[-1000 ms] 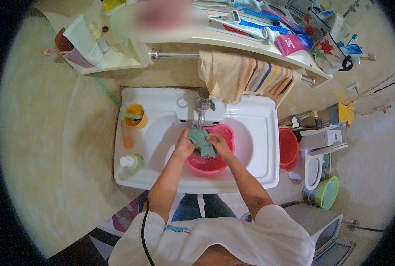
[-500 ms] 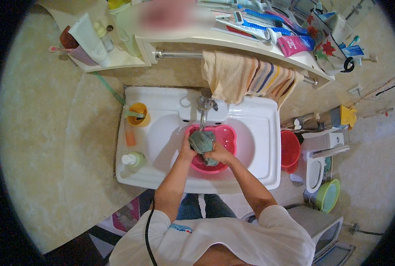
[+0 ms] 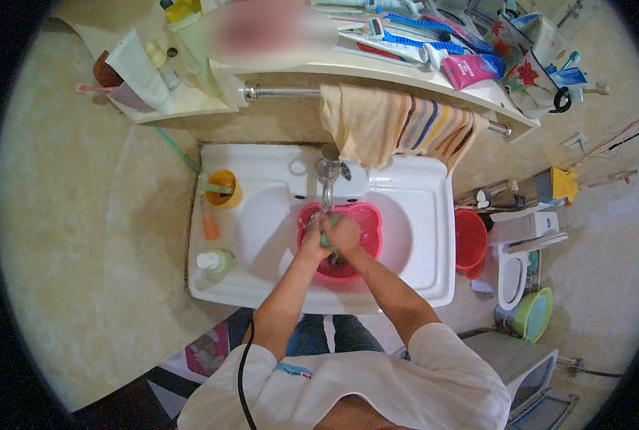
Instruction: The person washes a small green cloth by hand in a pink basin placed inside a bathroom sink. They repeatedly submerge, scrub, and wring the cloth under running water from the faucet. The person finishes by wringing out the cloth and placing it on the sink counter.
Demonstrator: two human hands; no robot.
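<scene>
Under the metal faucet [image 3: 327,172] my two hands come together over a pink basin [image 3: 377,228] that stands in the white sink [image 3: 430,215]. Bunched between them is a grey-green cloth [image 3: 326,239], mostly covered by the fingers. My left hand [image 3: 311,237] is closed around one side of it. My right hand [image 3: 344,233], slightly blurred, wraps over the top from the other side. What looks like water shows by the left fingers, just below the spout. A dark part hangs beneath the hands, inside the basin.
On the sink's left ledge stand an orange cup [image 3: 223,189], an orange item [image 3: 210,226] and a pump bottle [image 3: 216,261]. A striped towel [image 3: 398,125] hangs from a rail below a crowded shelf [image 3: 291,72]. Red [image 3: 470,240] and green [image 3: 536,315] buckets stand right, near a toilet [image 3: 511,279].
My right hand has moved up and left, closing in on my left hand. The cloth, loosely spread before, is now squeezed into a bunch and largely hidden.
</scene>
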